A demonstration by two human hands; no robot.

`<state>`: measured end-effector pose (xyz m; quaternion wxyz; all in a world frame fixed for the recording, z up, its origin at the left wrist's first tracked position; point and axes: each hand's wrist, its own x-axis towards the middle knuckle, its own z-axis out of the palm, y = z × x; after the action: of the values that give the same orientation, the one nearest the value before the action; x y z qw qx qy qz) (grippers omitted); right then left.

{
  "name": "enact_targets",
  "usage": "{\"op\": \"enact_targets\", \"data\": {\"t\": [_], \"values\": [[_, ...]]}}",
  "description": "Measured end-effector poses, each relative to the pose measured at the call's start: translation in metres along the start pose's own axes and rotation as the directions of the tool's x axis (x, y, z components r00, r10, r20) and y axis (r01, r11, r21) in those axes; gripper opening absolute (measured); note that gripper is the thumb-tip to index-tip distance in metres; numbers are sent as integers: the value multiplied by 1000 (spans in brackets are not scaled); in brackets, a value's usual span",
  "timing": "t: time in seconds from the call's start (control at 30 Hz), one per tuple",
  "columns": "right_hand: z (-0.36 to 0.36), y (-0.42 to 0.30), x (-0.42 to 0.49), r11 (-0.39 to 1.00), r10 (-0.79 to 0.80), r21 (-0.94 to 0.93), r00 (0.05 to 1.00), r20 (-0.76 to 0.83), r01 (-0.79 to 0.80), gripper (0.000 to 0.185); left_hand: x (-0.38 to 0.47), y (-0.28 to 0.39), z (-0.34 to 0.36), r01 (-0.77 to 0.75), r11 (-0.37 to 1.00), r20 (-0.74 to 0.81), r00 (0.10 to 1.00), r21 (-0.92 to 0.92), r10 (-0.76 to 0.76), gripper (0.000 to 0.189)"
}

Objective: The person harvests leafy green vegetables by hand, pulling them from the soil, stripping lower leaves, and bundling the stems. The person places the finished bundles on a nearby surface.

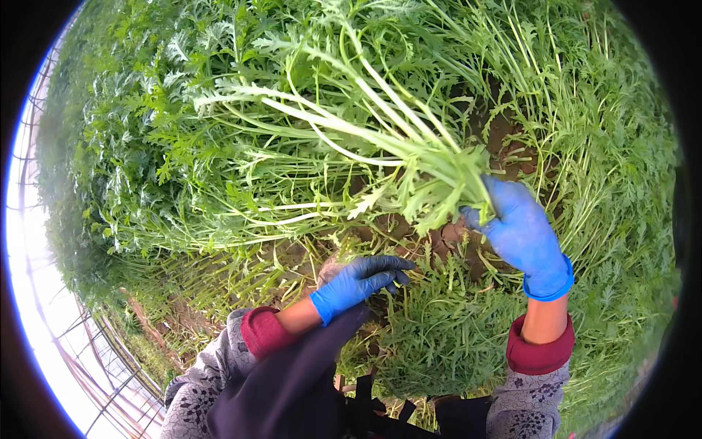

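Note:
In the head view my right hand (518,233), in a blue glove, grips a bunch of leafy greens (406,145) that looks like crown daisy. Pale stems fan out from it towards the upper left, and frilled leaves hang beside the fingers. My left hand (364,280), also gloved in blue with darkened fingertips, is at the lower middle beside my dark-clothed knee (290,373). Its fingers stretch to the right, partly apart, and nothing shows in them. Below the bunch lies bare brown soil (447,236) with scattered stems.
Dense standing greens (137,137) fill the left and back. More long-stemmed greens (603,164) lean along the right. Loose greens (449,335) lie low in front of me, between my arms. Cut stubble (236,280) covers ground at left. A framed, bright translucent wall (38,219) curves along the left edge.

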<state>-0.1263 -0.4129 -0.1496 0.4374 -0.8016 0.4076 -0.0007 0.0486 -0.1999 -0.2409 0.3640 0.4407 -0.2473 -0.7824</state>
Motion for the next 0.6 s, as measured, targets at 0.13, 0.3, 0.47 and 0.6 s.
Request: {"op": "enact_targets", "data": {"t": [0.13,0.3,0.47,0.6], "values": [[-46,4,8,887,297,426,927,-230,-179,31,-1,-1,-3,32,999,18,999,-9,-32,38],[-16,46,46,849,354,477,914,-197,-227,29,0,-2,-7,54,998,-28,998,-29,-55,38],[37,73,76,800,437,495,895,-93,-339,38,1,-6,-8,77,996,-24,997,-40,-78,39],[73,90,98,946,268,266,907,-324,-184,42,0,-9,-10,69,997,-42,997,-30,-70,39]]}}
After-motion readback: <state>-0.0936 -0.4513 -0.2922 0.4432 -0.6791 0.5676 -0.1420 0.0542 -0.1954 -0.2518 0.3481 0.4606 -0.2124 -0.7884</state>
